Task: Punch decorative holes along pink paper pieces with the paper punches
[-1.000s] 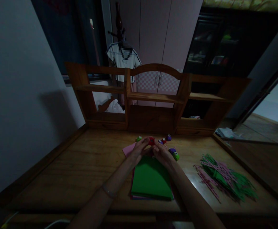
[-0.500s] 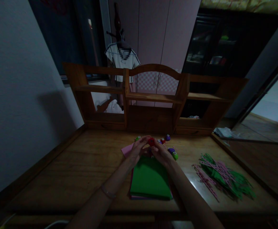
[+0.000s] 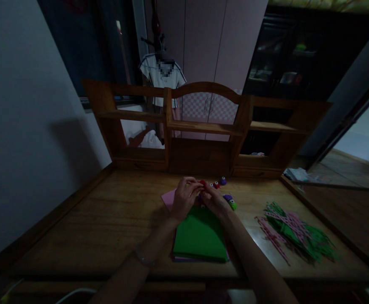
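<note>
Both hands meet over the green sheet stack (image 3: 200, 234) on the bench (image 3: 108, 219) — left hand (image 3: 184, 197), right hand (image 3: 214, 198). Their fingers pinch a small red punch (image 3: 202, 183) between them — closed on it.

The picture is dim and underexposed, with most of the room sunk in murky brown and black. What light there is falls from above and from the right, where a pale doorway (image 3: 366, 135) glows, and it leaves a soft sheen on the bench (image 3: 260, 240) near the right forearm. A broad, soft shadow lies on the left wall (image 3: 73, 143). The green sheet (image 3: 200, 236) is the one strongly coloured patch. The wide lens bows the walls and the shelf unit (image 3: 203, 126) outward toward the edges, and corners darken. Fine detail is grainy; the small things by the hands are too dark and smeared to read clearly.
</note>
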